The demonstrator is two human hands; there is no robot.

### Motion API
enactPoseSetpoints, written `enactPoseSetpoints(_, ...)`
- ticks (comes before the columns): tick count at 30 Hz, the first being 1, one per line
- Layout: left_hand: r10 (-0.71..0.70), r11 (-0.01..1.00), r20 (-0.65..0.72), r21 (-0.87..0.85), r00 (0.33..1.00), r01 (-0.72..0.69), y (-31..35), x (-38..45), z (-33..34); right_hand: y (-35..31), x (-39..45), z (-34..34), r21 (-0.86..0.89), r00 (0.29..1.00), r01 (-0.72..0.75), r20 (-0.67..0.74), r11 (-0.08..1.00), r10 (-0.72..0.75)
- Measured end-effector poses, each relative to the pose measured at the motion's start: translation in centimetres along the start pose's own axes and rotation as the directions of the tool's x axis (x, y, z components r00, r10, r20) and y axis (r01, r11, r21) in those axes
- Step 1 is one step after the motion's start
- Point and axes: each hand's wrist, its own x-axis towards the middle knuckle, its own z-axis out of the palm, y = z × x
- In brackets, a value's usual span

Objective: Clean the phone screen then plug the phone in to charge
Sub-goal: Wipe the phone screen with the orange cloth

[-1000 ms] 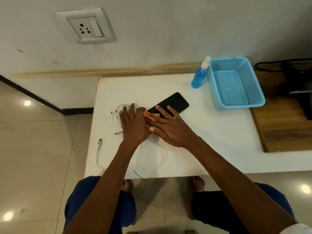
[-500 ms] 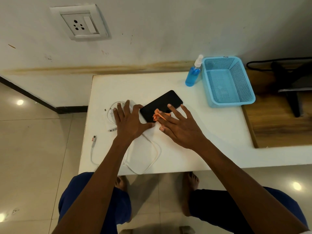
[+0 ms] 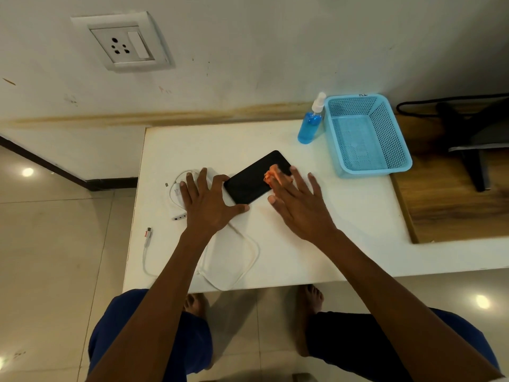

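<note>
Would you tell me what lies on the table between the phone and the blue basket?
In the head view, only bare white table lies between the phone and the blue basket.

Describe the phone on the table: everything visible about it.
The phone is a slim black slab with rounded corners and a dark, glossy, unlit screen facing up. It lies flat on the white table, set diagonally, its far end pointing toward the blue basket. The left hand braces its near end with spread fingers. The right hand presses a small orange cloth onto its far end with straight fingers. No cable is plugged into it.
</note>
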Motion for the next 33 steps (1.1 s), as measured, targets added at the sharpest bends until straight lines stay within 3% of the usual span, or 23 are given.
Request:
enactPoseSetpoints(5, 0.005, 1.0, -0.002, 0.012, 1.0, -0.005, 0.0, -0.2, 0.0, -3.6, -1.1, 1.4, 0.03, 0.972, 0.231, 0.046, 0.973, -0.232)
enactPoseSetpoints(16, -0.011, 1.0, 0.03, 0.006, 0.999, 0.01, 0.6, -0.3, -0.6, 0.7, 0.5, -0.1, -0.035, 0.995, -0.102, -0.001, 0.994, 0.102)
enactPoseSetpoints(33, 0.0, 1.0, -0.004, 0.011, 1.0, 0.0, 0.4, -0.3, -0.4, -0.5, 7.1, 0.0, 0.037, 0.997, -0.064, 0.037, 0.997, 0.063)
